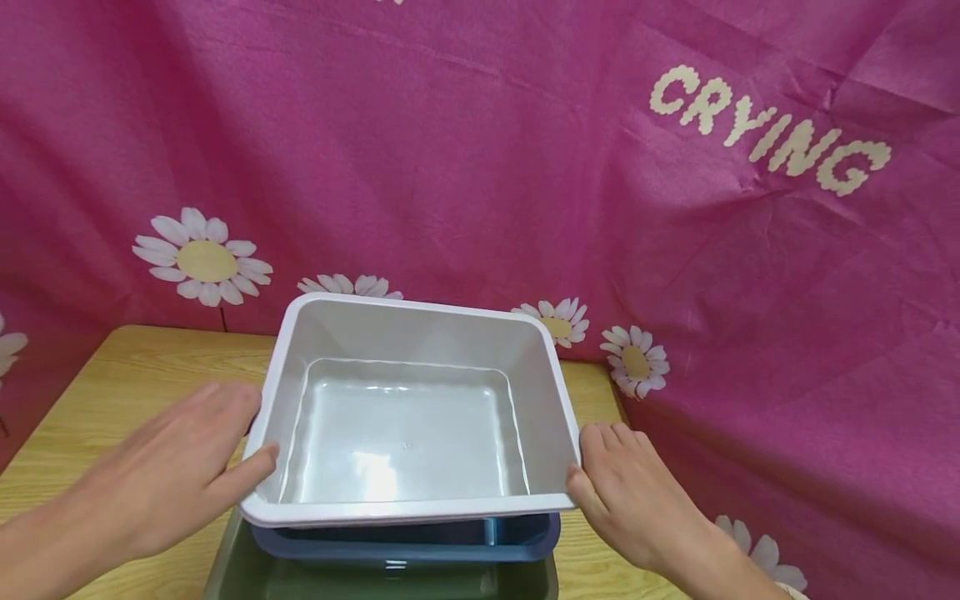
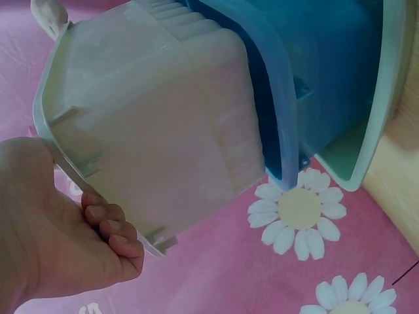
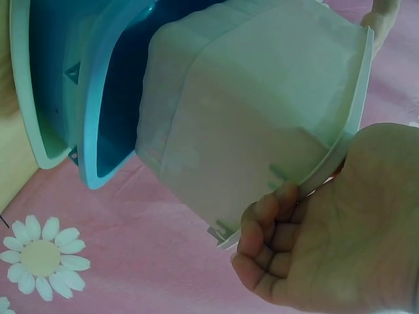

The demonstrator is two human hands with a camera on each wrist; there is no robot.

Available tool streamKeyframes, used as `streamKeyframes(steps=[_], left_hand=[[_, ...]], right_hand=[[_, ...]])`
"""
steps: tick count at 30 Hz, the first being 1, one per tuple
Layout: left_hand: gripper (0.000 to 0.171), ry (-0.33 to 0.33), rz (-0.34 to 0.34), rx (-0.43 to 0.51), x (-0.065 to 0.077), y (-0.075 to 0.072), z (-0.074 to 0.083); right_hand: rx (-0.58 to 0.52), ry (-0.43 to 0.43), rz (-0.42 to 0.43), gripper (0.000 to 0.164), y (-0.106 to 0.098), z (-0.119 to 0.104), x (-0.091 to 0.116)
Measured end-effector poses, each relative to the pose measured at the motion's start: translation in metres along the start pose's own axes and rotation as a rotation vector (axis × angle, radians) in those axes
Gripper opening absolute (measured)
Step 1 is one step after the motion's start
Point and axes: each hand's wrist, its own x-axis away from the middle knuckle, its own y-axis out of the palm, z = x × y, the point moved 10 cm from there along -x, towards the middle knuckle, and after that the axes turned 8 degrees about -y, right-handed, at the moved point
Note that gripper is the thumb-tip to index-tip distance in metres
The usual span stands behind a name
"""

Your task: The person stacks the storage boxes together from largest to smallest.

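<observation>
A white plastic bin [image 1: 405,433] is tilted in the head view, its hollow inside facing me. My left hand [image 1: 183,467] grips the bin's left rim, thumb over the edge; the left wrist view shows its fingers curled under the rim. On the opposite side my right hand [image 1: 633,492] holds the right rim in the same way. Below the white bin sits a blue bin [image 1: 405,550], and the white one's base is partly inside its mouth. The blue bin rests in a green bin [image 1: 232,567], whose lower part is out of the head view.
The bins are on a wooden table [image 1: 150,367]. Behind and beside the table hangs a pink cloth [image 1: 450,167] printed with daisies [image 1: 206,258] and lettering.
</observation>
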Motion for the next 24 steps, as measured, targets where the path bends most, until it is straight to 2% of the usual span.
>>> streamKeyframes(steps=[2,6,16,20,24], left_hand=[[0.036,0.018,0.009,0.013,0.000,0.001,0.001],[0.041,0.002,-0.016,0.009,0.001,0.007,-0.002],[0.052,-0.076,-0.118,0.023,0.000,0.027,-0.013],[0.051,-0.060,-0.110,0.023,0.000,0.032,-0.013],[0.051,-0.058,-0.103,0.011,0.001,0.035,-0.013]], right_hand=[[0.004,-0.007,0.013,0.015,0.000,-0.001,0.001],[0.007,-0.013,0.021,0.016,0.003,-0.002,0.003],[-0.052,0.047,-0.073,0.013,0.021,0.003,0.006],[-0.092,0.093,-0.130,0.012,0.031,0.006,0.007],[-0.091,0.109,-0.143,0.013,0.037,0.009,0.008]])
